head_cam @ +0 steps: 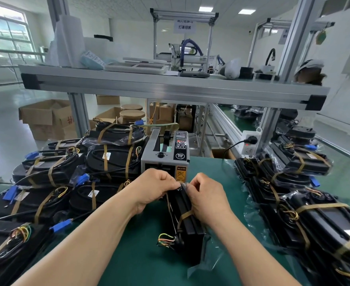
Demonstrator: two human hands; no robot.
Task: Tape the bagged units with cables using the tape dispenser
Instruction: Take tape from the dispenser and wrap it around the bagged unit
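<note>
A black bagged unit (187, 225) stands on edge on the green mat, with coloured wires at its near end and one brown tape band round its middle. My left hand (154, 187) and my right hand (206, 196) both pinch the plastic bag at the unit's far top end. Just behind my hands sits the grey tape dispenser (166, 156), its outlet facing me.
Taped bagged units with cables and blue connectors are piled on the left (52, 182) and stacked along the right (306, 213). An aluminium shelf (170, 87) runs overhead. A power strip (250, 143) is fixed to the right post. Cardboard boxes (46, 118) stand on the floor.
</note>
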